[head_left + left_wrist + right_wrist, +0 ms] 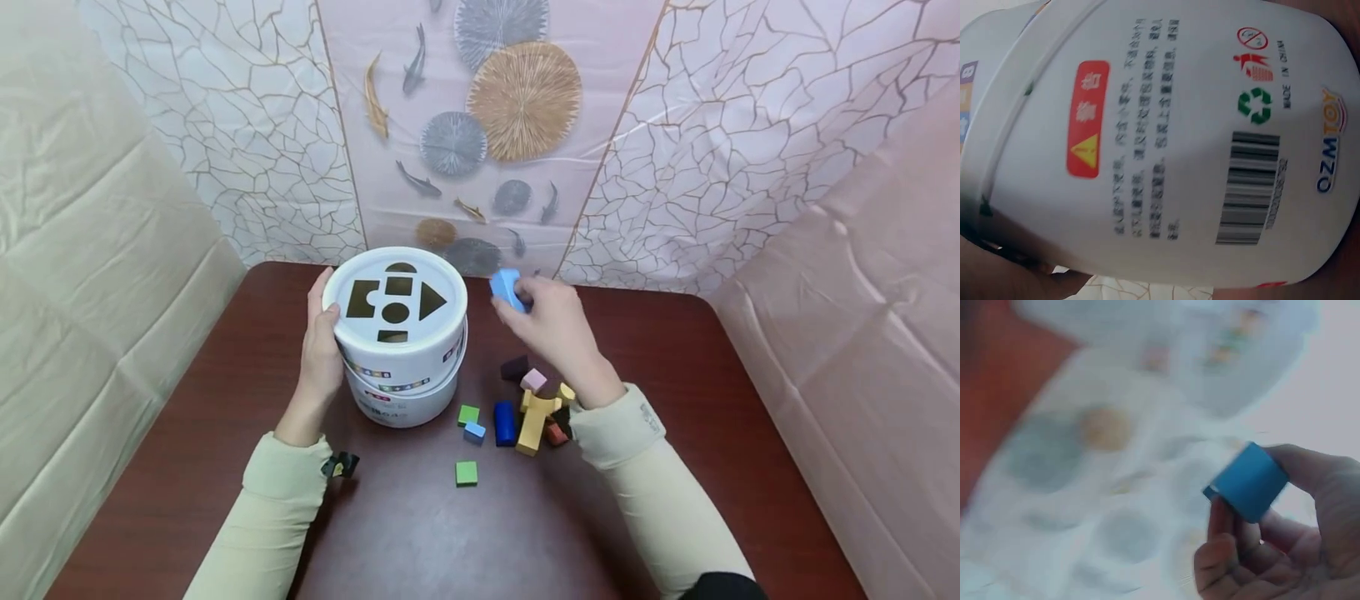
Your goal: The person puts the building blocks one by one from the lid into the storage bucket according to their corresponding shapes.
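Note:
A white bucket (405,407) stands left of the table's middle, its lid (360,333) pierced with square, round, triangular, half-round and notched holes. Against the left side of the lid and rim, my left hand (321,354) rests with fingers spread along the wall. In the left wrist view the bucket's printed wall (1197,144) fills most of the frame, and only part of the hand shows. To the right of the bucket, raised above the table, my right hand (558,321) pinches a light blue block (506,288). The right wrist view shows this blue block (1250,482) between thumb and fingers.
Below my right hand lies a loose group of blocks: a dark blue cylinder (505,423), a yellow block (532,429), a pink block (533,381) and others. Nearer the bucket are two green blocks, one closer to me (467,474), and a small blue block (474,432).

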The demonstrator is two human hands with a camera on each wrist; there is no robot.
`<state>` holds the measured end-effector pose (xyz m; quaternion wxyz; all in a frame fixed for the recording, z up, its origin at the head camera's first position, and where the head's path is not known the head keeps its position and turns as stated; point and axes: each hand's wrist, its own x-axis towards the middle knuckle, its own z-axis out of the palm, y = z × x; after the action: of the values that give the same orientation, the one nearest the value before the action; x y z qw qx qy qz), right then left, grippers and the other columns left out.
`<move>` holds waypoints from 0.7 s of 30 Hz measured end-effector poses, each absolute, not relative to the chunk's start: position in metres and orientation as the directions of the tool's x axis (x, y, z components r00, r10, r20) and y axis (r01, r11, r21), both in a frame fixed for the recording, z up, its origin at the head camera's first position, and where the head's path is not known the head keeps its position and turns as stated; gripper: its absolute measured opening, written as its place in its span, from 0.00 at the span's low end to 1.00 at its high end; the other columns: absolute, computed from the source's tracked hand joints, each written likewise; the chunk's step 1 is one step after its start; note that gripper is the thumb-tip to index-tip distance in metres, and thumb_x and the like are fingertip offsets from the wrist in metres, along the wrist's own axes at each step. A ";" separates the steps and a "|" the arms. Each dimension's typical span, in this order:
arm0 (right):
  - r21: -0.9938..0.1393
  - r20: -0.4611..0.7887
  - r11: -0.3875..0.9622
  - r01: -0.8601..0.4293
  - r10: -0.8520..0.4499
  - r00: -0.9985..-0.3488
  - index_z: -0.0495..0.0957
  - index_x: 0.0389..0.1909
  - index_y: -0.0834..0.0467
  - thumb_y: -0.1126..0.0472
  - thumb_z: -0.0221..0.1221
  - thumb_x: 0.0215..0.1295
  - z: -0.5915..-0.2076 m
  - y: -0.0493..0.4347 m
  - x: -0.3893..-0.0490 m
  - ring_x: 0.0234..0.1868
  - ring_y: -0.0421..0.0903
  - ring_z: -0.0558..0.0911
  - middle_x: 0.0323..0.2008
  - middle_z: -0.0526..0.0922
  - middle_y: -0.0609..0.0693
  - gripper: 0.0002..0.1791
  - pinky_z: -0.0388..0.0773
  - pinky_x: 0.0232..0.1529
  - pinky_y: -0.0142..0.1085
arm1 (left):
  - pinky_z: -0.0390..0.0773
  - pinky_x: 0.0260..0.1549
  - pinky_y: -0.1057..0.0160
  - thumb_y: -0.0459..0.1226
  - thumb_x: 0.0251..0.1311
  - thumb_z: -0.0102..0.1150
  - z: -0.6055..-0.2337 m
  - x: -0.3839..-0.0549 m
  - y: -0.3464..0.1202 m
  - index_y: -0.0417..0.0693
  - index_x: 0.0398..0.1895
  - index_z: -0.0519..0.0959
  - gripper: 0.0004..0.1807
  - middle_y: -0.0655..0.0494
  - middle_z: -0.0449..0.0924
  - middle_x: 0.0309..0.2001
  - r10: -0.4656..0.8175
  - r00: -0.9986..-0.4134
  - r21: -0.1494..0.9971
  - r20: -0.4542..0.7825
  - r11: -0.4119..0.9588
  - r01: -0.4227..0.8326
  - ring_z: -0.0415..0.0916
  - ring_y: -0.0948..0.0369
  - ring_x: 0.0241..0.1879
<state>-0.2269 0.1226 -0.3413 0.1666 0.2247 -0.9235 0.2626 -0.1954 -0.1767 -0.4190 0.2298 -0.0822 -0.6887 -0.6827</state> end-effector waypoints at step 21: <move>-0.311 0.236 0.713 -0.628 -0.583 -0.778 0.71 0.24 0.54 0.46 0.60 0.69 -0.317 -0.048 -0.234 0.18 0.40 0.69 0.16 0.66 0.44 0.19 0.62 0.20 0.30 | 0.61 0.64 0.60 0.41 0.71 0.31 -0.424 -0.197 -0.176 0.54 0.77 0.58 0.30 0.53 0.67 0.70 -0.245 -0.861 0.894 0.447 0.081 0.441 0.65 0.53 0.66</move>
<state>-0.2341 -0.0481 -0.3166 0.0601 0.3278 -0.9235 0.1899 -0.1973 -0.1758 -0.4242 0.2543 -0.0710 -0.6898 -0.6741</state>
